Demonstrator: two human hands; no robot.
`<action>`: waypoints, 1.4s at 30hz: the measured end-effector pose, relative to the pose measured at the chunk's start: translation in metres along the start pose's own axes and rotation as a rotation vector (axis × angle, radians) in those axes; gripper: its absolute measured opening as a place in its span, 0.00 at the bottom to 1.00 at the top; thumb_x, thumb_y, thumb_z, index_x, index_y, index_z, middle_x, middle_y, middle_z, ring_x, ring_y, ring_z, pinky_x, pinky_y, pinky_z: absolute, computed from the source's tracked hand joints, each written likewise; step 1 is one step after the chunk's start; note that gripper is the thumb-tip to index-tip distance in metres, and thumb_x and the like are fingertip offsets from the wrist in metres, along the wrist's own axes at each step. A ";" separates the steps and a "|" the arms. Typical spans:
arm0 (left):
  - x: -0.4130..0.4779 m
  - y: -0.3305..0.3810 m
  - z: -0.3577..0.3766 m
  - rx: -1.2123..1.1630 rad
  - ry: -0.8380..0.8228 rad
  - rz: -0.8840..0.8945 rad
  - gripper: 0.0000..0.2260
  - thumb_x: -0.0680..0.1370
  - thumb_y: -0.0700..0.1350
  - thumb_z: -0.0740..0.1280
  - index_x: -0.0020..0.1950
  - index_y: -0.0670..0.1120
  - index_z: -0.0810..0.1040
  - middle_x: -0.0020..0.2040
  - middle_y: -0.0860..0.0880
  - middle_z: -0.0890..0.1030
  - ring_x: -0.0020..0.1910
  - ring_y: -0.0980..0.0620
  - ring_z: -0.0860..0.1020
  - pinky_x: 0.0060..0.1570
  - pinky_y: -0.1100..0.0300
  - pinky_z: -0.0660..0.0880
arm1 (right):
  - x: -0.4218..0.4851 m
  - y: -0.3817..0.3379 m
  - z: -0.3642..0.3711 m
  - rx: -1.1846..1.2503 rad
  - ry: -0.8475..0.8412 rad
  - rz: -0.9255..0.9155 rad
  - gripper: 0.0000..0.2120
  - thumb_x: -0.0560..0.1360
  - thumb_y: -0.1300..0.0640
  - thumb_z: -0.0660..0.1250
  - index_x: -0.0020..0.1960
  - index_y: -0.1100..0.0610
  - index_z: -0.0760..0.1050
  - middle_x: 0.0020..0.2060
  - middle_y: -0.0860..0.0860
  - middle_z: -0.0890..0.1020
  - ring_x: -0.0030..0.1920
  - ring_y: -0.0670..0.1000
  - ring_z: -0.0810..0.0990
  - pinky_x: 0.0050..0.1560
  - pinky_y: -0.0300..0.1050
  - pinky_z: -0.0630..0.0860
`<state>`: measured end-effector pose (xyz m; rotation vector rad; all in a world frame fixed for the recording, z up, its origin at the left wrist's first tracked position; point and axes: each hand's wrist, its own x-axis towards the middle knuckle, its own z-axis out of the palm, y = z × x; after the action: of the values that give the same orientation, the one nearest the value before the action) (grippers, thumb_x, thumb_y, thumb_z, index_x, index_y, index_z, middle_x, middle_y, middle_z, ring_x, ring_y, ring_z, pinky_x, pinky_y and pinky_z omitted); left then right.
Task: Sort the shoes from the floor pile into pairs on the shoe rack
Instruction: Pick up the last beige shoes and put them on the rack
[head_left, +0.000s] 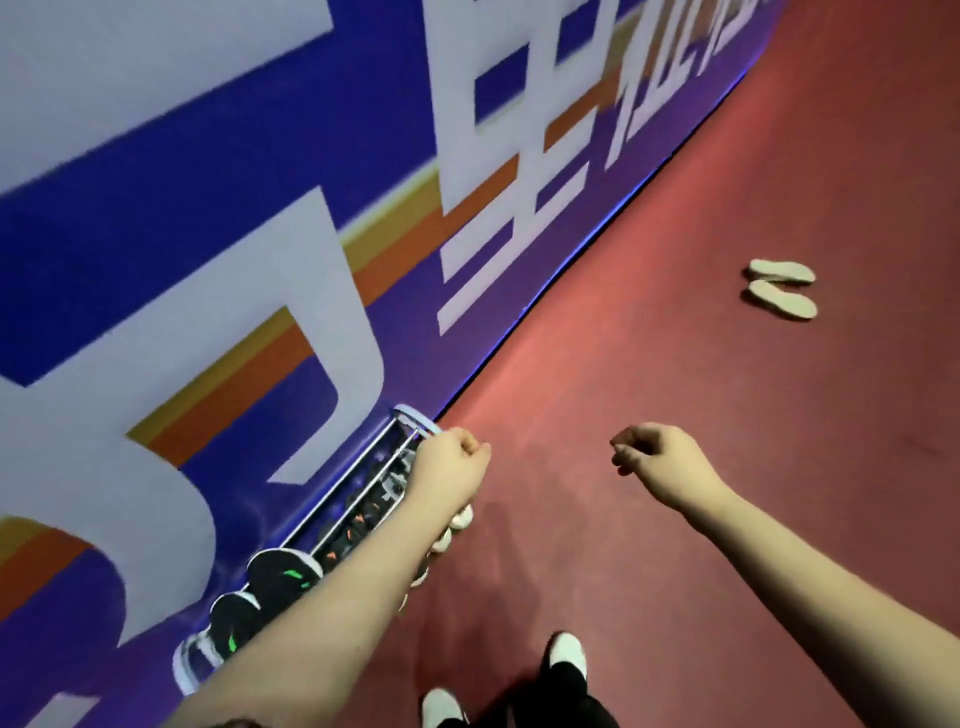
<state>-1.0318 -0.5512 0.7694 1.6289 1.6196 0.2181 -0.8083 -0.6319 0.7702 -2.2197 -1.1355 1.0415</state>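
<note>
A metal shoe rack (402, 423) stands against the blue wall at lower left, seen from above. Dark shoes with green marks (283, 574) sit on its top, and shoes with orange marks (358, 522) lie on a lower shelf. Pale shoe toes (461, 517) stick out from under my left forearm. Two beige shoes (782, 287) lie sole-up side by side on the red floor at the far right. My left hand (449, 460) hovers over the rack's far end, fingers curled, holding nothing. My right hand (657, 457) hangs over bare floor, fingers curled in, empty.
A blue wall (260, 208) with large white characters and orange stripes runs diagonally along the left. Red floor (701, 389) fills the right side. My own feet in white shoes (566, 652) stand at the bottom edge.
</note>
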 end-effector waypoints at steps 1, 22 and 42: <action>0.001 0.019 0.003 0.021 -0.001 0.035 0.09 0.76 0.47 0.65 0.38 0.44 0.77 0.39 0.43 0.82 0.44 0.45 0.79 0.46 0.58 0.72 | 0.000 0.004 -0.019 0.024 0.022 0.004 0.07 0.76 0.62 0.63 0.45 0.56 0.79 0.38 0.52 0.84 0.42 0.52 0.83 0.38 0.39 0.73; 0.086 0.376 0.156 0.187 -0.137 0.472 0.10 0.75 0.49 0.65 0.35 0.47 0.75 0.39 0.44 0.83 0.38 0.47 0.77 0.42 0.58 0.73 | 0.069 0.100 -0.343 0.192 0.438 0.094 0.08 0.76 0.57 0.63 0.42 0.58 0.80 0.38 0.52 0.84 0.36 0.48 0.76 0.32 0.38 0.69; 0.313 0.674 0.400 0.375 -0.496 0.513 0.09 0.75 0.48 0.65 0.37 0.46 0.76 0.36 0.47 0.80 0.34 0.48 0.75 0.43 0.59 0.76 | 0.315 0.263 -0.559 0.482 0.523 0.480 0.09 0.76 0.59 0.64 0.40 0.62 0.78 0.31 0.51 0.82 0.26 0.44 0.76 0.31 0.36 0.69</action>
<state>-0.2180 -0.3325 0.8063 2.1591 0.8833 -0.2349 -0.1212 -0.5457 0.8115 -2.1967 -0.1088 0.7207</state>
